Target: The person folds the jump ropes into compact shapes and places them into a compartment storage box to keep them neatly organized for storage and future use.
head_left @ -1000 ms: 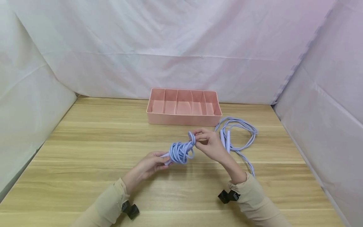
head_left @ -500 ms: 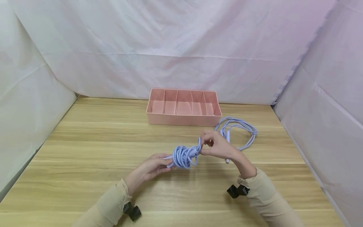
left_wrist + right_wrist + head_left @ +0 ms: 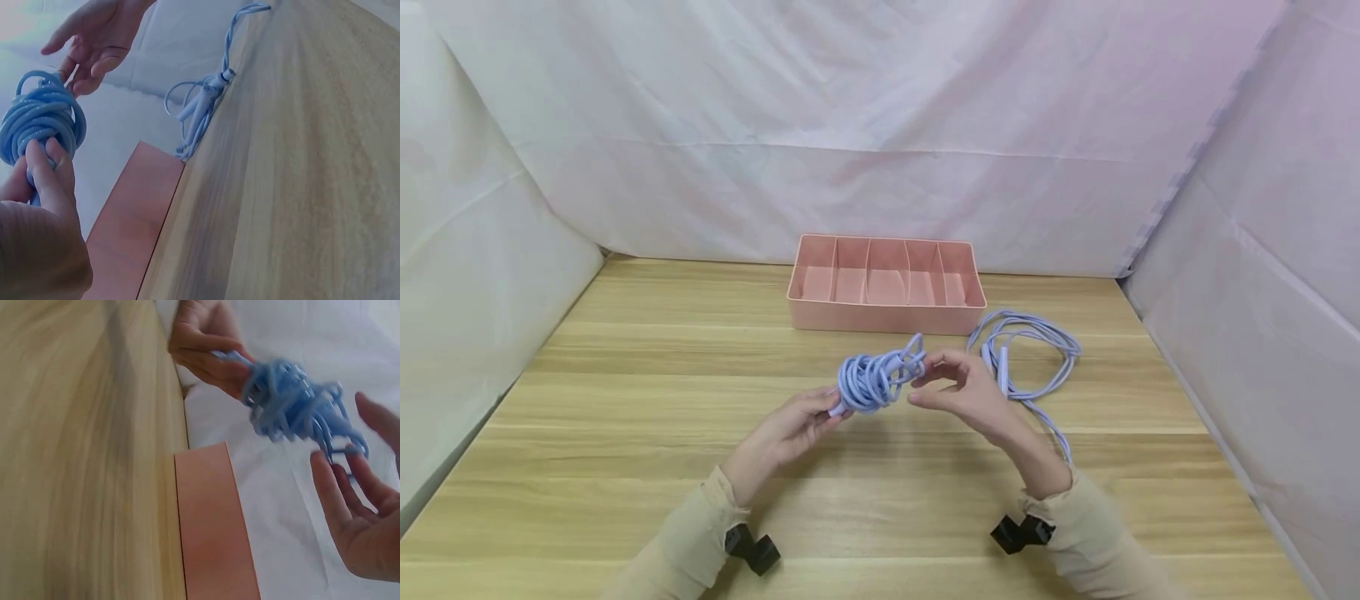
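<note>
A light-blue jump rope (image 3: 867, 383), wound into a thick bundle around its handles, is held above the table. My left hand (image 3: 792, 427) grips the handle ends at the bundle's left side. At its other end, loose loops stick out toward my right hand (image 3: 966, 392). In the right wrist view, the fingertips (image 3: 322, 461) of that hand touch the loops, while the thumb stands apart. The left wrist view shows the coils (image 3: 44, 119) above the left fingers, which hide part of the handles.
Behind the hands stands a pink box (image 3: 887, 317) with several compartments. A second light-blue jump rope lies loosely coiled on the wooden table (image 3: 662, 375) to the right, its handles (image 3: 1003, 371) partly behind my right hand. White cloth (image 3: 880, 192) hangs around the back and sides.
The bundle first shifted right and down, then came back left and up, tilting. My right hand was pinching the end loops; its thumb and fingers have now spread. The left grip stays.
</note>
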{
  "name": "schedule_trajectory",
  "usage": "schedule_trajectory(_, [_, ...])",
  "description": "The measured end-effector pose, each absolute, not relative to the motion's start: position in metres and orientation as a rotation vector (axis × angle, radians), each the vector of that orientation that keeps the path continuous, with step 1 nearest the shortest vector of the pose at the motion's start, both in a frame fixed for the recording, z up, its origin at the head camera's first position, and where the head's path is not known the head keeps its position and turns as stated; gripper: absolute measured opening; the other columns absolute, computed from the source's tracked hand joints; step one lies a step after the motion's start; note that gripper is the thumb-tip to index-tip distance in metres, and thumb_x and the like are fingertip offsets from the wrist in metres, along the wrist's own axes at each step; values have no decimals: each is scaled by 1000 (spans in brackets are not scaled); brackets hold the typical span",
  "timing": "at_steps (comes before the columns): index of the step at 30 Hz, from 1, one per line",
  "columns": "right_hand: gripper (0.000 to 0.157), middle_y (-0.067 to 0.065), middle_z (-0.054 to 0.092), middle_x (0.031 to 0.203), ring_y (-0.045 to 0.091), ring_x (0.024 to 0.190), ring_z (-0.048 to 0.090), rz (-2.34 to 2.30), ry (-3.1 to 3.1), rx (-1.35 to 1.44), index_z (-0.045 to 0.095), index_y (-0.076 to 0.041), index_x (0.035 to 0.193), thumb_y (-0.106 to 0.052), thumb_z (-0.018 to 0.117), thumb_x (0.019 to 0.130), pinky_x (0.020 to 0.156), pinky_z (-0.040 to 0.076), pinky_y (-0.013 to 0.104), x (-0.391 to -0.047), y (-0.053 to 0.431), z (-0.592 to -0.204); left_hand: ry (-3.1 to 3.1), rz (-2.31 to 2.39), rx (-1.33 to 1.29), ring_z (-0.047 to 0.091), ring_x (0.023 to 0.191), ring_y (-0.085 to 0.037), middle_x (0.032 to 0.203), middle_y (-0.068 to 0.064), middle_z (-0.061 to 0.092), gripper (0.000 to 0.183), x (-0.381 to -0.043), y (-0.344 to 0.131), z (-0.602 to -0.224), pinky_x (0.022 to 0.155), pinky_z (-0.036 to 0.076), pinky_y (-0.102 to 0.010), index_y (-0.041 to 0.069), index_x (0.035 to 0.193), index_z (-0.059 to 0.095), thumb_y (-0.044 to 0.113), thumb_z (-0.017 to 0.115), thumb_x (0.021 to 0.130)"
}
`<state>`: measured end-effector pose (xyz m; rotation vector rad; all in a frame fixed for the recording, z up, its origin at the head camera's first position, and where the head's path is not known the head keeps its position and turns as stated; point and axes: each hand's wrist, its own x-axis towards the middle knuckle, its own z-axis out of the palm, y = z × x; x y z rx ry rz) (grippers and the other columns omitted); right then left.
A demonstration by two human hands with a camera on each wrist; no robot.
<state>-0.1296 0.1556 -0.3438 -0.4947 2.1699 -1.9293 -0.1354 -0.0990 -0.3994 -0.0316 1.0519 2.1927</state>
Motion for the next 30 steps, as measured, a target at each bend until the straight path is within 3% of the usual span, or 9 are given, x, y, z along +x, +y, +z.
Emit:
schedule_trajectory(3, [29,15,60,95,23,88,62,-1986,2380,-510,57,2,92,0,75,70,67,56,32,-125,141,-348,1029,2248,-85,65,80,-9,86,-3,68,16,-133,-97,-396,74,51,-12,11,89,66,4,52,90])
schedule_trajectory(10, [27,17,58,89,28,85,62,-2121,2718,-441,58,4,87,-3,77,69,63,56,26,-121,110,-356,958,2332,-168,64,77,-10,86,-4,67,26,-129,-88,-387,70,51,-11,9,90,65,1,41,94])
schedule_trajectory(14, [17,22,59,83,32,81,63,-2197,2857,-420,56,10,82,2,70,76,63,56,29,-122,92,-354,996,2377,-263,63,76,-9,85,-2,66,20,-129,-81,-385,71,50,-10,2,107,56,0,41,94])
schedule_trajectory(18, [9,24,60,79,33,78,63,-2271,2944,-346,54,12,78,9,62,79,63,56,29,-123,77,-349,1090,2418,-377,63,75,-6,83,4,66,34,-130,-70,-384,72,50,-10,-4,128,37,-1,39,94])
schedule_trajectory(23, [8,25,62,83,34,82,63,-2313,2921,-223,55,13,80,7,60,82,66,56,26,-126,69,-348,1124,2461,-448,62,73,-4,81,4,66,43,-132,-61,-382,71,50,-9,-7,135,28,-1,40,94])
schedule_trajectory(26, [11,26,61,88,35,88,63,-2293,2898,-273,56,13,85,5,61,82,69,56,28,-125,69,-348,1084,2489,-459,63,72,-4,80,2,66,44,-133,-60,-378,70,50,-8,-6,137,27,0,39,95])
schedule_trajectory(30, [26,26,58,93,37,95,61,-2255,2867,-437,56,14,93,4,70,74,75,55,32,-124,68,-346,1059,2510,-463,64,72,-4,80,3,67,43,-134,-61,-374,72,49,-9,-4,137,28,2,38,96])
